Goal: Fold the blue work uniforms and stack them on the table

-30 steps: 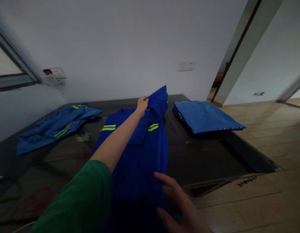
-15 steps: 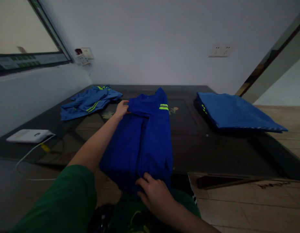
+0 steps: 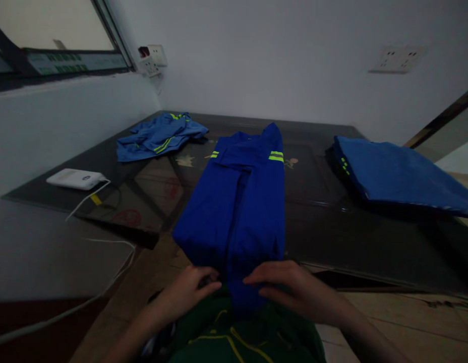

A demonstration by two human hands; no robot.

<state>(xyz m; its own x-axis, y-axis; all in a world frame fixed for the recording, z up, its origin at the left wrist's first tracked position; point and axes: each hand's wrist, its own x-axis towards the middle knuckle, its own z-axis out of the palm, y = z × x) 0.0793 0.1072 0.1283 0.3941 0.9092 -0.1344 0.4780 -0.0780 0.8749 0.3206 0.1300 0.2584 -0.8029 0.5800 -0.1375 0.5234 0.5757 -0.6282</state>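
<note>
A royal-blue long-sleeved jacket (image 3: 256,212) with yellow-green reflective stripes lies lengthwise over the table, its sides folded inward and its collar toward the wall. The lower end hangs over the near table edge against my body. My left hand (image 3: 194,287) is at the left of this lower end, thumb and fingers apart. On the other side, my right hand (image 3: 290,282) has its fingertips over the lower part of the jacket, thumb apart from the fingers. No cloth shows pinched in either hand.
The dark table (image 3: 313,227) stands against the wall. A crumpled lighter-blue striped garment (image 3: 162,136) lies at the back left, a folded blue stack (image 3: 404,174) at the right. A white power bank (image 3: 75,178) with a white cable (image 3: 90,196) sits near the left edge.
My left hand has left the jacket's upper left side and come down to its lower end. My right hand has shifted rightward. The view has turned slightly left.
</note>
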